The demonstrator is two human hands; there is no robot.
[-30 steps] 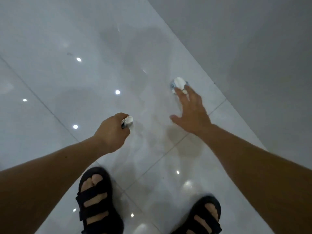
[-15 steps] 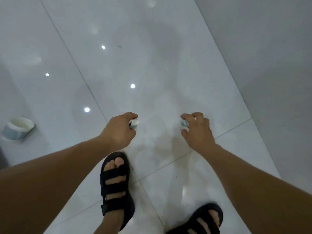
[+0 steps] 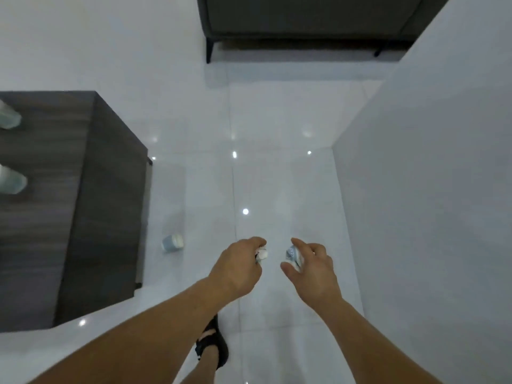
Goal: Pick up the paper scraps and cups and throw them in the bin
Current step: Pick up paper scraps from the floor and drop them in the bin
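Head view looks down on our left hand (image 3: 238, 266), curled round a white paper scrap (image 3: 262, 254) that pokes out past the knuckles. Our right hand (image 3: 313, 268) pinches a blue-and-white crumpled wad (image 3: 291, 252) between thumb and fingers. Both hands hang near each other, not touching, above the glossy white floor (image 3: 277, 162). Left of our left hand, well apart from it, a cup (image 3: 172, 243) lies on its side on the floor, just beside the dark wooden surface (image 3: 55, 162), which carries two pale, blurred containers (image 3: 9, 117) at the frame's edge. One black sandal (image 3: 213, 345) shows under our left forearm. A grey wall (image 3: 429, 189) stands on our right, and a dark sofa (image 3: 304, 20) stands ahead.
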